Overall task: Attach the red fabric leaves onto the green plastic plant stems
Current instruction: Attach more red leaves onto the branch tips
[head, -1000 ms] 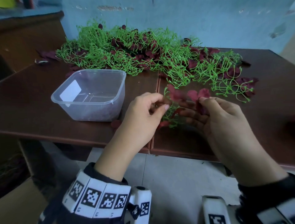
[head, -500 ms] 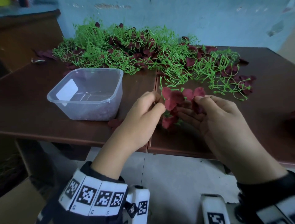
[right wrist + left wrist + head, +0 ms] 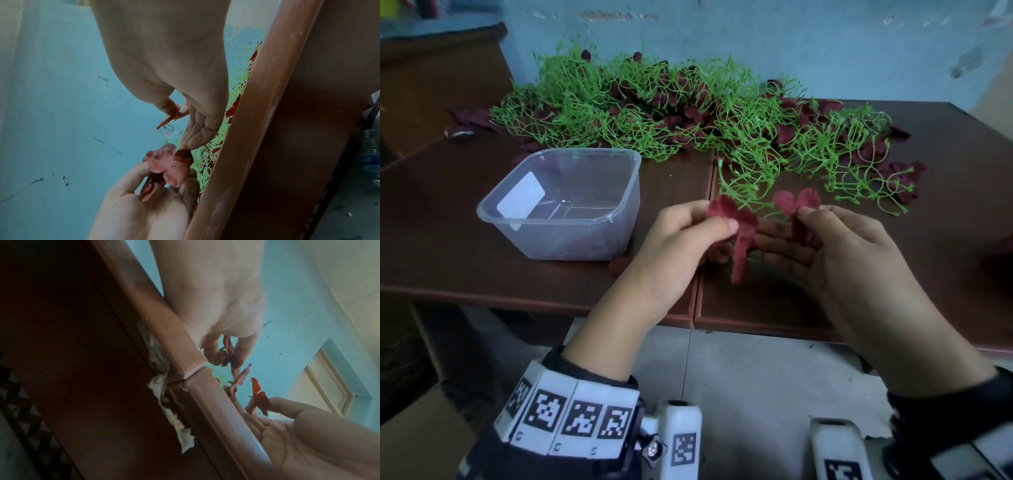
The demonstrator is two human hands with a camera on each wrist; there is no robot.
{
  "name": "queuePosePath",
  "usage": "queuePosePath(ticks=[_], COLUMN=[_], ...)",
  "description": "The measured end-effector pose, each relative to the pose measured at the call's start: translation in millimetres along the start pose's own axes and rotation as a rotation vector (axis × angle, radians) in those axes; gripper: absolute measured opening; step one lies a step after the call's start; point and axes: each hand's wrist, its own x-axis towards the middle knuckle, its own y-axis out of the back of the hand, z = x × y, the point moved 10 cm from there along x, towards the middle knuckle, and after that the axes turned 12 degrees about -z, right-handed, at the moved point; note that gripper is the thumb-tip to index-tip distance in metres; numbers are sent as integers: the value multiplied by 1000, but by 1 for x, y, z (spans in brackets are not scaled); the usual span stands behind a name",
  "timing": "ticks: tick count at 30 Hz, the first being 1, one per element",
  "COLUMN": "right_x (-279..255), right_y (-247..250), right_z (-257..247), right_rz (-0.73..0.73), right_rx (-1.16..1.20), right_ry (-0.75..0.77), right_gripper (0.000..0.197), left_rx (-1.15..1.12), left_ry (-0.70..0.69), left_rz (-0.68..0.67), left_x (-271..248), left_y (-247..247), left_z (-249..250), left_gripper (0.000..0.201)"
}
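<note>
A clear tub (image 3: 558, 205) with a blank white sticker sits on the brown desk (image 3: 448, 240). The left hand (image 3: 678, 243) pinches dark red leaves (image 3: 732, 216) on a thin green stem (image 3: 743, 192). The right hand (image 3: 852, 250) pinches 1 red leaf (image 3: 796, 202).

Tub (image 3: 561, 205) on table (image 3: 448, 246), left of hands; stem heap (image 3: 654, 109) behind, by wall (image 3: 791, 44)

Two hands, one clear plastic tub (image 3: 558, 205), one heap of green stems (image 3: 654, 106) at twelve o'clock, and red leaves (image 3: 732, 219) too tangled to count.
</note>
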Motion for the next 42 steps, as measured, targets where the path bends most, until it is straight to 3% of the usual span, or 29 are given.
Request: queuePosePath(ticks=[7,11,16,22,30,35,39,42], right_x=[0,0,-1,1,3,3,3,4], right_y=[6,6,2,-1,-1,-1,0,1], right_z=[-2,-3,-5,-3,2,1,1,0], right_rz=[31,27,-10,-32,-57,-71,-76,-76], right_rx=[-18,36,80,177,295,272,284,295], right_ry=[-2,8,14,13,-10,-16,-15,-10], right_gripper=[24,24,22,21,15,19,17,15], left_rx=[108,84,213,278,623,551,486,527], left_ry=[-53,-65,-87,-147,-261,-204,-186,-195], left_rz=[-17,1,54,66,15,-115,-120,-56], left_x=[-1,0,-2,-6,-13,-13,-11,-10], left_y=[-3,1,6,2,-16,-24,-25,-22], left_z=[9,7,7,16,37,31,28,28], left_gripper=[17,20,17,31,50,12,33,13])
